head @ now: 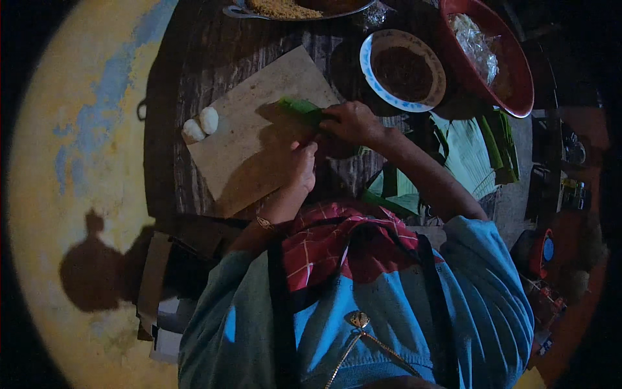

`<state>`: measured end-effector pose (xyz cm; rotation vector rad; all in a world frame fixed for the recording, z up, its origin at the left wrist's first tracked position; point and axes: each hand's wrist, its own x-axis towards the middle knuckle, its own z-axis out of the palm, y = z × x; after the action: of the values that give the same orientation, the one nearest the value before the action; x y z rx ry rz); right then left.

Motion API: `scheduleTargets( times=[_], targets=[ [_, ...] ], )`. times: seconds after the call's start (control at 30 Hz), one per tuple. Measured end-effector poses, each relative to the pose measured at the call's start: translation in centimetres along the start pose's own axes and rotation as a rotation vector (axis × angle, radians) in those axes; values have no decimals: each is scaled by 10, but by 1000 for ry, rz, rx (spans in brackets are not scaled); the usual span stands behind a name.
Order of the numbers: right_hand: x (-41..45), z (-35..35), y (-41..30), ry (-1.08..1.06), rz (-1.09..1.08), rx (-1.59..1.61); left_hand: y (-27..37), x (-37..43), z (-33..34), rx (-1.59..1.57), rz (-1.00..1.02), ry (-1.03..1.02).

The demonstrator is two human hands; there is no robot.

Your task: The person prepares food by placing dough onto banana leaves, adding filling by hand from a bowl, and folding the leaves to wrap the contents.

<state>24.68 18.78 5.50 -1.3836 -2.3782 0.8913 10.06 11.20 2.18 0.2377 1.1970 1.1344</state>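
Note:
My right hand point(357, 124) grips a folded piece of green leaf point(300, 108), which looks like banana leaf. The leaf points left over a brown sheet of paper or card point(248, 126) on the dark wooden table point(214, 58). My left hand point(303, 165) is just below the leaf, thumb up and fingers curled; shadow hides whether it holds anything. Two white oval lumps point(209, 120), possibly dough, lie side by side at the sheet's left corner.
A blue-rimmed bowl point(371, 73) with dark contents stands beyond my right hand. Farther right, a red basin point(525, 92) holds a clear plastic bag point(478, 48). Cut banana leaves point(469, 150) lie below it. A metal pan point(238, 12) of orange-brown crumbs is at the far edge.

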Motion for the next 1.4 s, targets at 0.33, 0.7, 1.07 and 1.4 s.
scheduleTargets(
  times=[0.33,0.7,1.07,1.4],
  targets=[
    [-32,-10,-27,246,118,705,47,-25,32,189,204,-227],
    [-79,-37,-57,358,-121,616,50,-60,21,636,714,-409],
    [-104,-36,-79,455,-576,372,49,-67,-5,795,1052,-649],
    [-155,8,-60,277,-225,460,35,-85,-24,769,186,-981]
  ],
)
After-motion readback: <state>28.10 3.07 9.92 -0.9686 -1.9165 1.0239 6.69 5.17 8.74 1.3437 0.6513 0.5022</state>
